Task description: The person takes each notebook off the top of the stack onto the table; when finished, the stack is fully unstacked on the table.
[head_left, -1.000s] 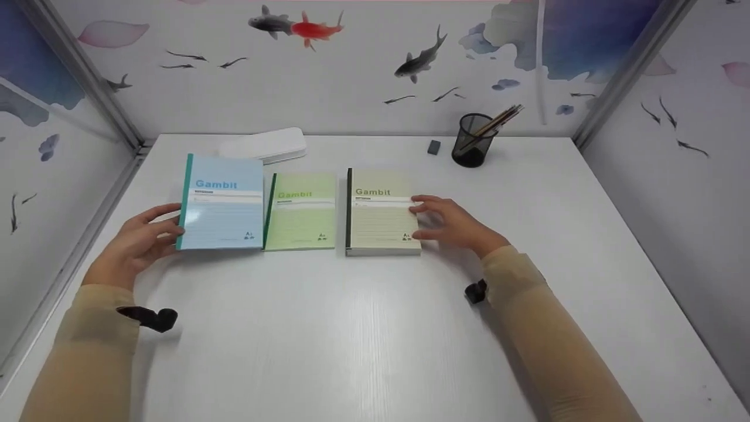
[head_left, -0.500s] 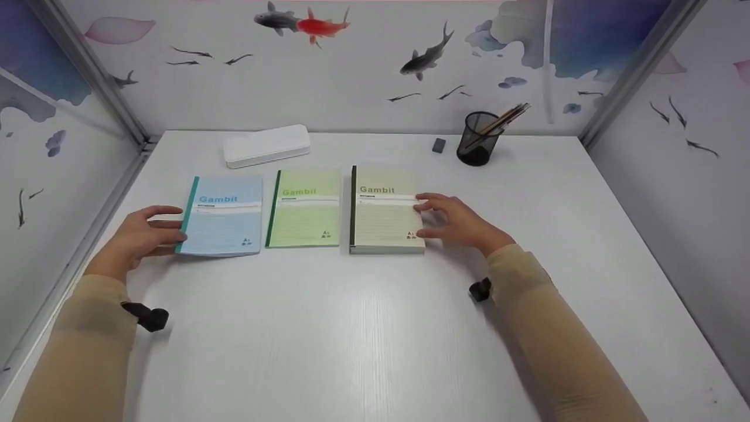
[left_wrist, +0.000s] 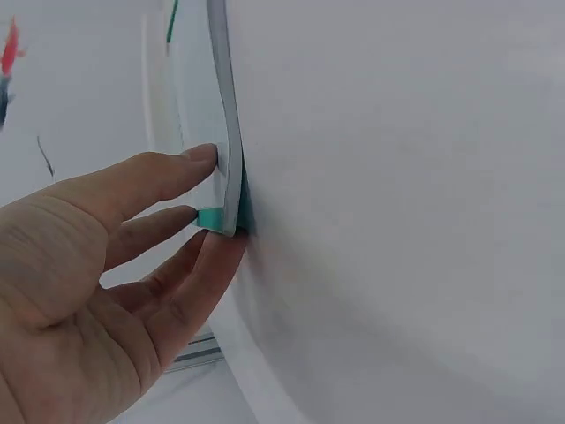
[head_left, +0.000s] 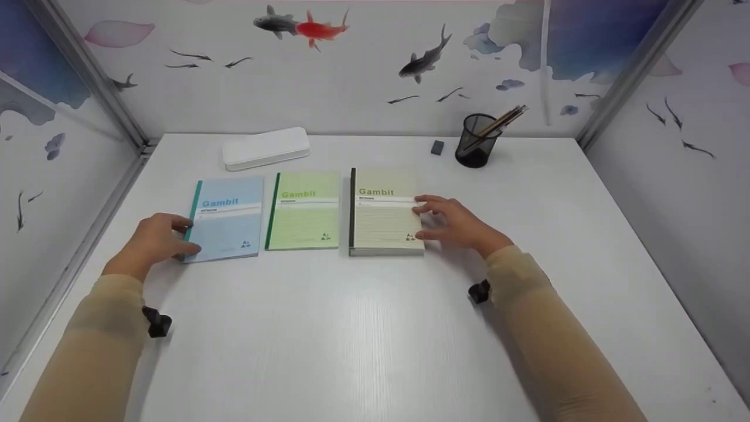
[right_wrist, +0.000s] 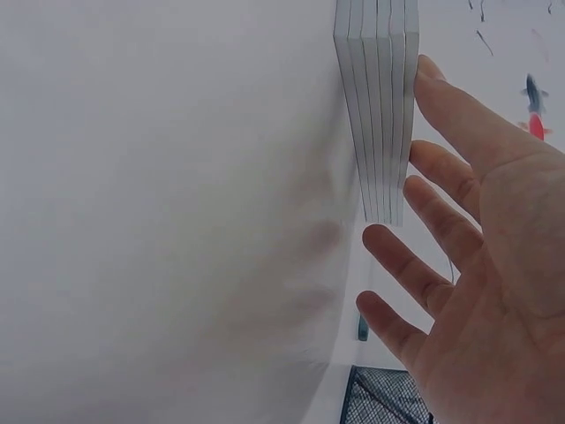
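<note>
A blue "Gambit" notebook with a teal spine lies at the left of a row, turned slightly. My left hand grips its spine side: in the left wrist view the thumb rests on the cover, and fingers meet the teal spine and reach below it. To its right is a green notebook, untouched. A thick stack of cream notebooks with a black spine stands at the row's right end. My right hand, fingers spread and relaxed, touches the stack's right edge; two lower fingers stand apart from it in the right wrist view.
A white case lies at the back left of the white table. At the back right are a small dark eraser-like block and a black mesh cup holding pencils. Printed walls enclose the table's back and sides.
The blue notebook has come down from a raised position onto the table and turned slightly. My left thumb has shifted onto its near left corner. The right hand stays at the stack.
</note>
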A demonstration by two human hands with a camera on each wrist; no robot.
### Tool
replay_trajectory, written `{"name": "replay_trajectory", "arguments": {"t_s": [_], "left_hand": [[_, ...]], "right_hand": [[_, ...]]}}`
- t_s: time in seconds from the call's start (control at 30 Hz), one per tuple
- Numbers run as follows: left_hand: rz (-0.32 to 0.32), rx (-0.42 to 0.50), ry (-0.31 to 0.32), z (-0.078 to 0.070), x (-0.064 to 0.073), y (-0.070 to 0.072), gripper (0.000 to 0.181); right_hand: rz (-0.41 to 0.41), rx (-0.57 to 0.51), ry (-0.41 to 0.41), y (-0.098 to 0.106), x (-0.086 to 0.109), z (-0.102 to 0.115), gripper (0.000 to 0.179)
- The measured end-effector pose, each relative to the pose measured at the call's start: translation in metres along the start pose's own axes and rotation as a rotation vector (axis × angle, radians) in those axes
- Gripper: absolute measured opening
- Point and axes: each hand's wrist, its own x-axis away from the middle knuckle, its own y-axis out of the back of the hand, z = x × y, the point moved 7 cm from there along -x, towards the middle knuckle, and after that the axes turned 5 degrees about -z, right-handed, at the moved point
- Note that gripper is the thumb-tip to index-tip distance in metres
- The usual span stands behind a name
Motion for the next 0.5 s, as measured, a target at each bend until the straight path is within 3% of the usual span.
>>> {"name": "replay_trajectory", "arguments": {"t_s": [0.17, 0.27, 0.5], "left_hand": [[-0.011, -0.089, -0.021, -0.006, 0.004, 0.0, 0.074], [-0.052, -0.132, -0.048, -0.015, 0.005, 0.001, 0.07], [-0.221, -0.074, -0.128, -0.061, 0.006, -0.014, 0.058]], "right_hand": [[0.0, -0.004, -0.022, -0.001, 0.0, 0.001, 0.059], [0.002, -0.004, -0.031, -0.001, 0.001, 0.002, 0.059], [0.007, -0.017, -0.038, -0.001, 0.001, 0.001, 0.059]]}}
